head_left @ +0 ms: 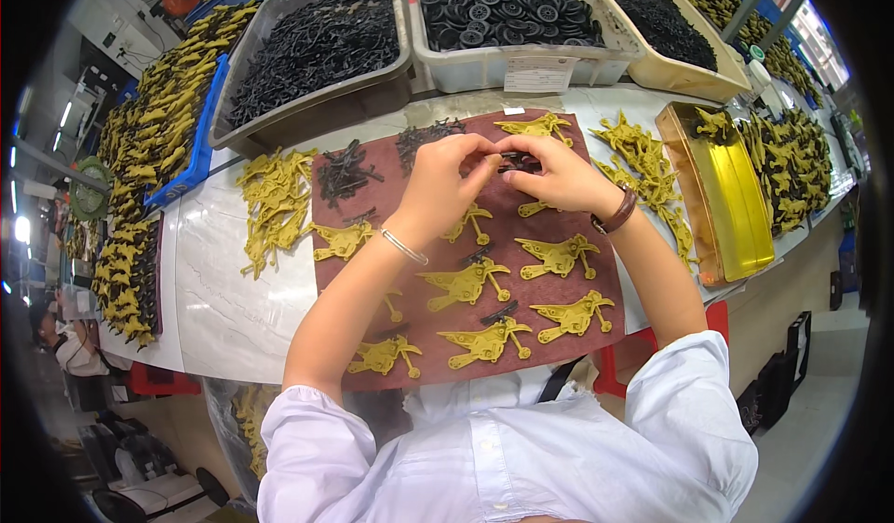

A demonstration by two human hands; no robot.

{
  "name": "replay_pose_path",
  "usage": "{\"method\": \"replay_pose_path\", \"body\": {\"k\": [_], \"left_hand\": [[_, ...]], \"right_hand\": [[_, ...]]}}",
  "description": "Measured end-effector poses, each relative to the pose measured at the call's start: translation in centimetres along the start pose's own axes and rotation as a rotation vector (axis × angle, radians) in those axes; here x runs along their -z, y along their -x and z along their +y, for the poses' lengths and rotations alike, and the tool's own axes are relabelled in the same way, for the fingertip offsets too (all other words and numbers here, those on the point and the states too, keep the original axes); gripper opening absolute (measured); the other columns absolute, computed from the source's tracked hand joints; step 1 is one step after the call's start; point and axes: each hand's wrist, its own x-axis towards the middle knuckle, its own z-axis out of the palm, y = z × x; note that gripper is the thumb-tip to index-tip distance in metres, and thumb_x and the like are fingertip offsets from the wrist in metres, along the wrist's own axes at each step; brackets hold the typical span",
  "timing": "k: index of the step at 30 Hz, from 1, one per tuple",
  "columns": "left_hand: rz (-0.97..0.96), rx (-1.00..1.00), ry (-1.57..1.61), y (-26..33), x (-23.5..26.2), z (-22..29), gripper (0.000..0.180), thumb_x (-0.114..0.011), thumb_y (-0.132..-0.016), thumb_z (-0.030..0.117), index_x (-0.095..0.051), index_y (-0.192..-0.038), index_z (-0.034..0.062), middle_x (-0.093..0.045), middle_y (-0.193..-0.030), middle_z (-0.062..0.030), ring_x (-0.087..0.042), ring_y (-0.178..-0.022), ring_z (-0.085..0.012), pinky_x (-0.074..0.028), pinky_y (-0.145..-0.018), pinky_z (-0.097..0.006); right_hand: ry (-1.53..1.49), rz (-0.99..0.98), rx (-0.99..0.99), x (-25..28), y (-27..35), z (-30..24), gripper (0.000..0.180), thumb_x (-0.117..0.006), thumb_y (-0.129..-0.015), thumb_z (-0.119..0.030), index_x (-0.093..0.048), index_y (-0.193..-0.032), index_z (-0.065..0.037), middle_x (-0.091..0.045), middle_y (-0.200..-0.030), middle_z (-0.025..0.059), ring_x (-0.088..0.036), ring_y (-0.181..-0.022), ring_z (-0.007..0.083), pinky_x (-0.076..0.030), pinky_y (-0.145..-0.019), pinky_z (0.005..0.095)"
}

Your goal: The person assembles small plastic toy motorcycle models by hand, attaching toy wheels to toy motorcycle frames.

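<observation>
Small black part (519, 161) pinched between the fingertips of the left hand (445, 180) and right hand (562, 176).
Dark and partly hidden by the fingers, it is held up over the far portion of the maroon mat (523, 292), right of the middle; its full shape and tilt cannot be told. Below it, flat yellow parts (559, 257) with pointed fins and round-ended arms lie spaced out toward the mat's near edge, some with short black bars (500, 313) just beside them. Loose black pieces (345, 175) lie heaped near the far left corner.
</observation>
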Motion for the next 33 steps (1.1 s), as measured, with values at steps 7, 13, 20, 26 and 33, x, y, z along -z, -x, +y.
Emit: {"method": "replay_pose_path", "body": {"k": [7, 13, 20, 26, 33], "left_hand": [[0.055, 0.167, 0.057, -2.8, -2.2, -0.8, 0.017, -0.064, -0.083, 0.012, -0.067, -0.094, -0.0008, -0.070, -0.083, -0.0098, -0.065, -0.068, -0.0135, -0.050, -0.062, -0.027], [0.041, 0.123, 0.024, -7.0, -4.3, -2.1, 0.016, -0.064, -0.083, 0.012, -0.067, -0.091, -0.0023, -0.070, -0.080, -0.0119, -0.068, -0.071, -0.0162, -0.053, -0.065, -0.028], [-0.077, 0.069, -0.136, -8.7, -5.5, -4.0, 0.032, -0.075, -0.072, 0.013, -0.064, -0.098, -0.0017, -0.069, -0.090, -0.0151, -0.068, -0.083, -0.0244, -0.054, -0.074, -0.033], [-0.162, 0.122, -0.154, -8.6, -5.8, -5.0, 0.047, -0.083, -0.061, 0.012, -0.062, -0.102, 0.0009, -0.067, -0.094, -0.0148, -0.065, -0.087, -0.0289, -0.052, -0.078, -0.036], [-0.171, -0.069, -0.193, -8.6, -6.2, -6.0, 0.045, -0.080, -0.064, 0.011, -0.061, -0.104, 0.0032, -0.065, -0.089, -0.0131, -0.063, -0.087, -0.0306, -0.050, -0.077, -0.039]], "right_hand": [[-0.376, 0.120, -0.163, 3.9, 1.0, 2.2, 0.024, -0.063, -0.091, -0.018, -0.062, -0.109, -0.002, -0.060, -0.085, -0.0043, -0.052, -0.076, 0.0015, -0.043, -0.063, 0.0184], [-0.048, 0.178, -0.052, 6.9, -1.6, 4.6, 0.018, -0.066, -0.088, -0.018, -0.066, -0.097, -0.002, -0.056, -0.068, -0.0052, -0.047, -0.062, -0.0003, -0.037, -0.052, 0.0192], [0.105, 0.154, -0.044, 8.6, -4.3, 9.7, 0.014, -0.068, -0.086, -0.016, -0.068, -0.087, -0.002, -0.057, -0.065, -0.0027, -0.048, -0.059, 0.0033, -0.039, -0.052, 0.0213], [0.104, 0.060, -0.092, 9.2, -5.9, 11.2, 0.016, -0.069, -0.084, -0.016, -0.069, -0.087, 0.000, -0.062, -0.069, -0.0002, -0.051, -0.064, 0.0056, -0.044, -0.058, 0.0241], [0.131, -0.082, -0.039, 10.2, -6.9, 10.9, 0.020, -0.073, -0.078, -0.023, -0.071, -0.085, -0.004, -0.065, -0.075, 0.0066, -0.057, -0.073, 0.0166, -0.046, -0.071, 0.0317]]}}
